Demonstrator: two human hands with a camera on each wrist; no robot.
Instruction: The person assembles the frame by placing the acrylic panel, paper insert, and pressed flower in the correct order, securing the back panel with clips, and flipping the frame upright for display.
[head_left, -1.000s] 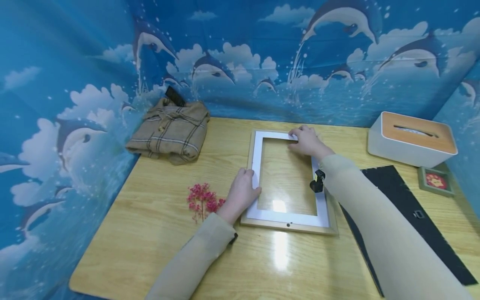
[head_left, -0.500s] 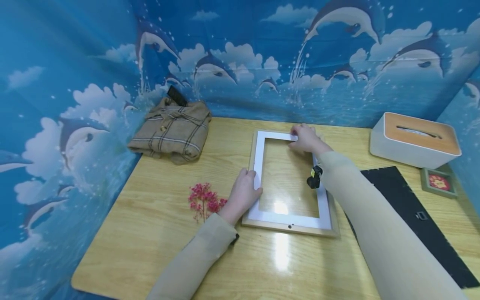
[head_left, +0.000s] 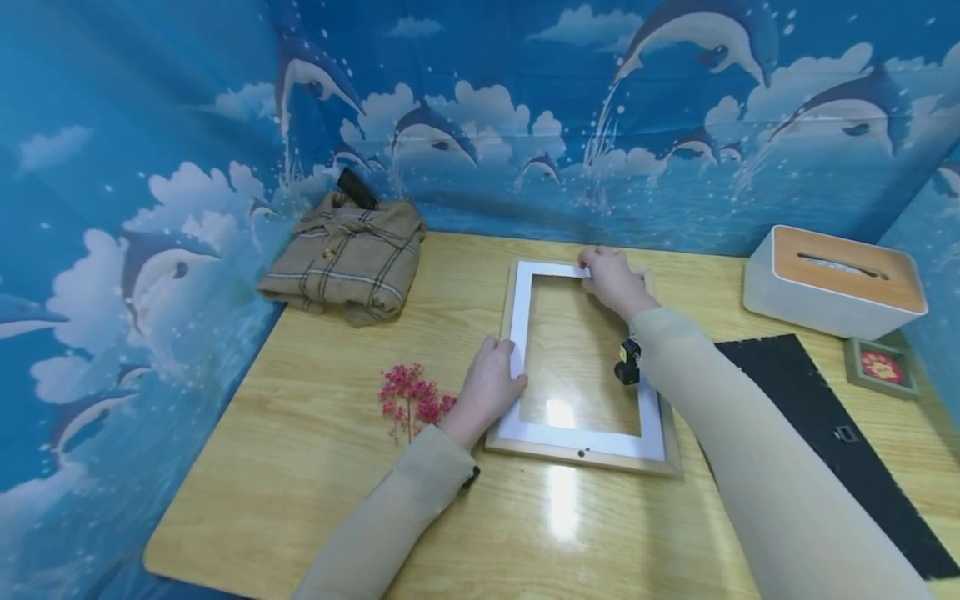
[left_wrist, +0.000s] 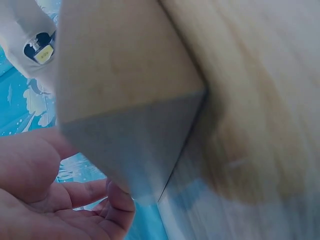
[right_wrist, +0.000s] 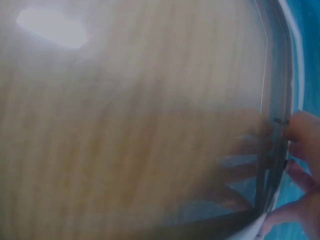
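Framing work at a tabletop, with directions taken as on a clock face centred on the picture frame and 12 o'clock away from the person. The picture frame [head_left: 622, 462] lies flat on the wood-grain table [head_left: 292, 467], its white border [head_left: 547, 433] enclosing a clear opening through which the table shows. The left hand [head_left: 487, 387] grasps the frame at 9 o'clock, thumb over the white border and fingers along the outer side. The right hand [head_left: 615, 282] grasps the far edge at 1 o'clock; whether its fingers bear on border, rim or both cannot be told. In the right wrist view, its fingers are mirrored in a clear sheet. A small dark spot marks the near side at 6 o'clock.

Between 8 and 9 o'clock, beside the left wrist, lies a pink flower sprig [head_left: 411, 392]; at 10, a folded plaid garment [head_left: 352, 271]. Between 2 and 3 stands a white tissue box [head_left: 810, 296] with a wood-coloured top; at 3, a small square frame [head_left: 881, 367] with a red centre. A black panel [head_left: 817, 408] lies between 3 and 4, partly covered by the right sleeve [head_left: 742, 433].
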